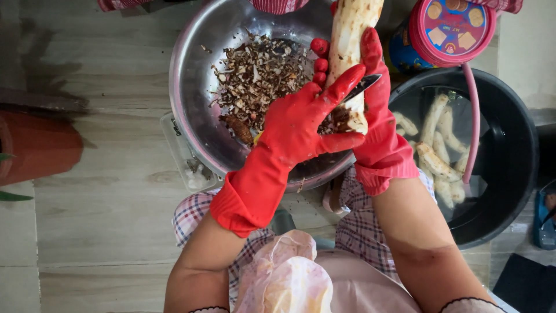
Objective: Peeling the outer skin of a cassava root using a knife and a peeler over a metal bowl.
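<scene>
We observe the peeled root [350,40] held over the steel bowl [191,87], its long axis running away from us, slightly tilted, lower end nearest the body. Our right hand [379,133] grips it from the right of the bowl, fingers [370,52] clamped along its side. Our left hand [295,124], nearer the bowl's centre, closes on a knife [362,87] whose blade lies across the root's lower end. Brown peelings [255,75] fill the bowl. Right of the bowl, a black tub [515,139] of water holds peeled roots [434,145]. Everything sits on a pale wood-look floor [104,191]; a terracotta pot [35,145] stands left of the bowl.
</scene>
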